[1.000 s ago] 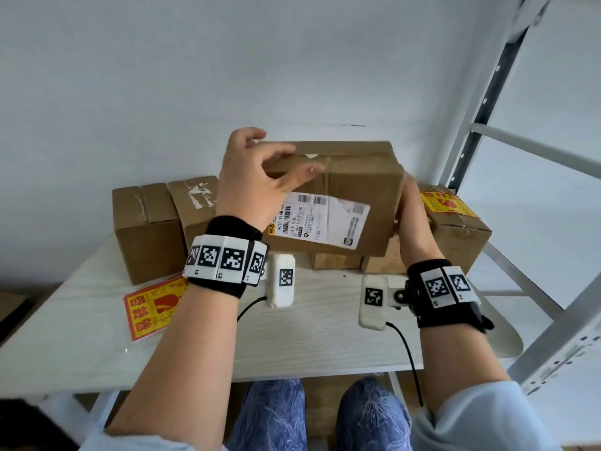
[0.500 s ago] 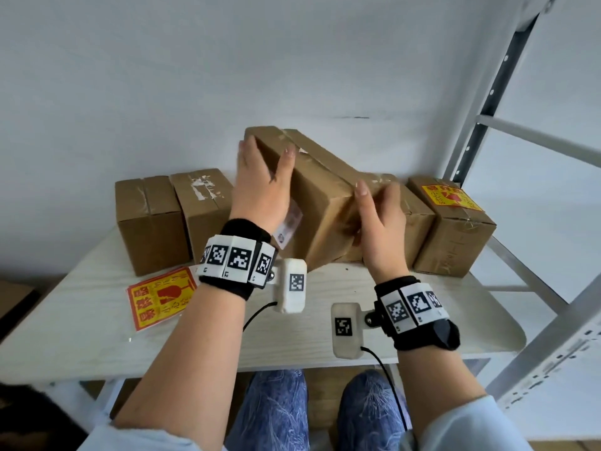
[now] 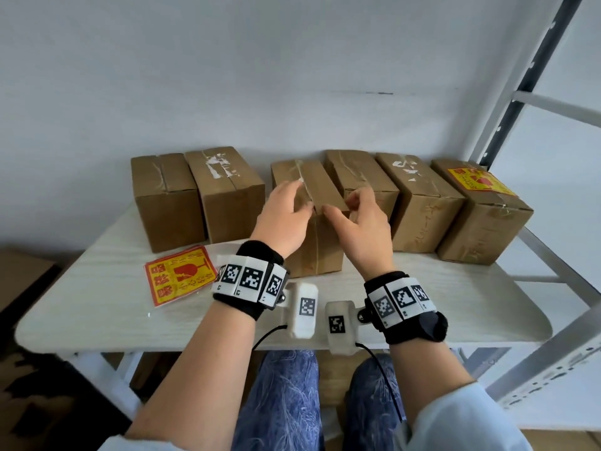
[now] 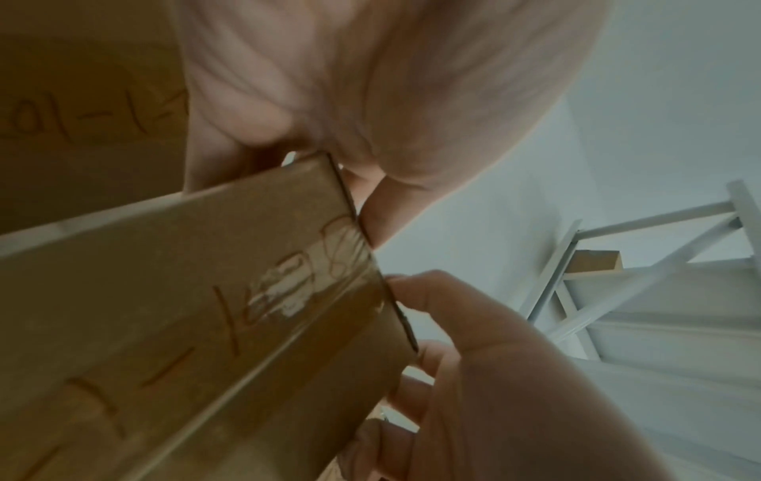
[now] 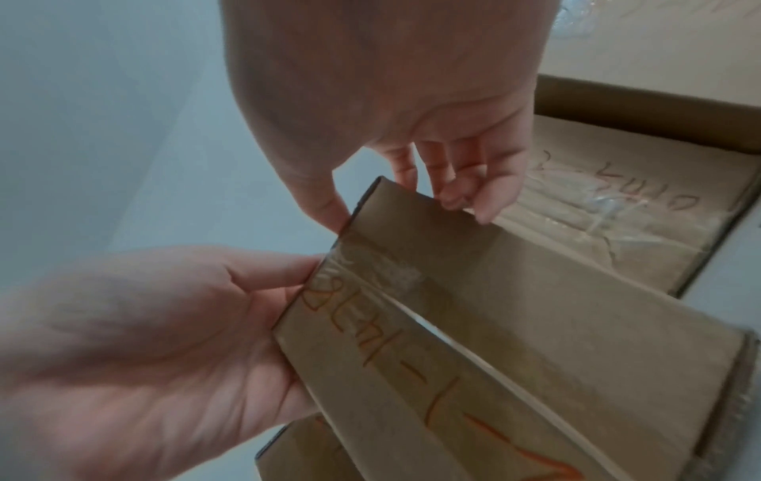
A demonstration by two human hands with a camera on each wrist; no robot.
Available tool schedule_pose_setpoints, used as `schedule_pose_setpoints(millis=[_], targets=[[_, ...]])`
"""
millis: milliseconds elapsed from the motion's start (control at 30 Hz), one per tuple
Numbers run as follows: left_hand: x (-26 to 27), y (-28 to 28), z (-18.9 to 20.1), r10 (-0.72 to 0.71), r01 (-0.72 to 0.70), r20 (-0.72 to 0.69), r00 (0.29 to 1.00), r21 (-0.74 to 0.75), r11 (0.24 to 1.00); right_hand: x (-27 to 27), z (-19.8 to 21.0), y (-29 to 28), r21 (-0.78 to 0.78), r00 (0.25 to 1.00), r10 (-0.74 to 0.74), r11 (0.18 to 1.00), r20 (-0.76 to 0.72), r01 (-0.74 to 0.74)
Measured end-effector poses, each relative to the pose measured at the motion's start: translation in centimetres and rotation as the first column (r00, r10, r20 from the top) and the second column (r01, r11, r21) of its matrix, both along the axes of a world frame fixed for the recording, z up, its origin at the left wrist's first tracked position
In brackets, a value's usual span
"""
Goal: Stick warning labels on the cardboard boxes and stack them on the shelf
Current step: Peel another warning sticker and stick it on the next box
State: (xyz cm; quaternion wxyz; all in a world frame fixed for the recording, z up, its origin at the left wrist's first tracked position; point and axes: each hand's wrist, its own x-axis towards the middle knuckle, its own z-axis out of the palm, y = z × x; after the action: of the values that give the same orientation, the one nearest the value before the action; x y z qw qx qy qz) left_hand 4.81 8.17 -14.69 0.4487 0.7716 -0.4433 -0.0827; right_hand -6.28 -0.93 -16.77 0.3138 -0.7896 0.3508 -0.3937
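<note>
A plain cardboard box [image 3: 317, 252] stands upright on the white table [image 3: 130, 317], in the middle of a row of boxes. My left hand [image 3: 292, 203] holds its top front left corner, fingers over the top. My right hand [image 3: 351, 206] grips the top front right corner, fingers curled down beside the neighbouring box [image 3: 361, 177]. The wrist views show orange handwriting on the box's front face [image 4: 185, 325] [image 5: 494, 325]. Red-and-yellow warning labels [image 3: 180, 275] lie on the table left of my left wrist. The far-right box [image 3: 481, 219] carries a warning label [image 3: 478, 182] on top.
Two more boxes [image 3: 166, 203] [image 3: 227, 193] stand at the left of the row, and another one [image 3: 419, 206] right of centre. A grey metal shelf frame [image 3: 514, 102] rises at the right. Bare tabletop lies in front of the row. The wall is close behind.
The box I held tilted in the air has come down and now stands upright on the table in the row. Both hands have shifted to its top front edge.
</note>
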Motion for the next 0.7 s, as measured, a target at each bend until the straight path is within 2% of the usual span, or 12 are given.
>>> schedule_pose_setpoints(millis=[100, 167, 333, 433, 567, 700], targets=[[0.3, 0.7, 0.4, 0.052, -0.053, -0.021, 0.998, -0.018, 0.998, 0.2, 0.6, 0.4, -0.150, 0.995, -0.096, 0.985, -0.041, 0.089], [0.6, 1.4, 0.6, 0.098, -0.098, -0.004, 0.995, -0.017, 0.995, 0.3, 1.0, 0.7, -0.256, 0.990, -0.142, 0.957, -0.010, 0.135], [2.4, 4.1, 1.3, 0.193, -0.193, 0.032, 0.981, 0.015, 0.981, 1.8, 2.9, 1.7, -0.409, 0.991, -0.070, 0.906, 0.114, 0.111], [4.3, 6.1, 1.1, 0.305, -0.312, 0.079, 0.949, 0.092, 0.946, 4.0, 4.0, 3.3, -0.461, 0.988, 0.047, 0.887, 0.147, 0.027], [7.2, 8.0, -0.2, 0.400, -0.441, 0.187, 0.897, 0.337, 0.832, 7.5, 4.2, 5.6, -0.494, 0.958, 0.253, 0.855, 0.137, -0.155], [9.6, 9.3, -2.2, 0.410, -0.442, 0.185, 0.893, 0.524, 0.728, 10.8, 2.7, 7.5, -0.444, 0.907, 0.417, 0.801, -0.067, -0.401]])
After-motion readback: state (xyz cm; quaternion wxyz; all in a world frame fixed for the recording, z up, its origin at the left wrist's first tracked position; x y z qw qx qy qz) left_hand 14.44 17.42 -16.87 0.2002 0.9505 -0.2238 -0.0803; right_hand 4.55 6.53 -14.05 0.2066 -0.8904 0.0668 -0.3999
